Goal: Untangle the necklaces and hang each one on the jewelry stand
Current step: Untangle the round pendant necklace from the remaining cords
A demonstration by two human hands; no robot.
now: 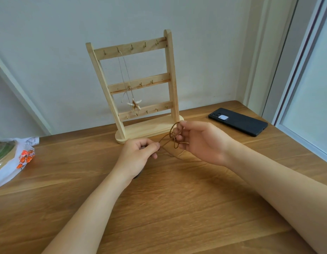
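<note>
**A:** Your left hand [138, 153] pinches one strand of the brown cord necklace [171, 131]. Your right hand [201, 142] curls its fingers round the knotted loops. Feed slack into the knot and don't tug.

**B:** Agreed. Your cord is thin and looped over itself, and you hold it just above the worktop [177, 198], before the jewelry stand [159, 78] at the far edge. Its pendant possibly hides under your left wrist.

Both forearms reach forward, hands close together. The left hand [138, 154] pinches a brown cord [165, 140]; the right hand [201, 142] grips its loops.
</note>
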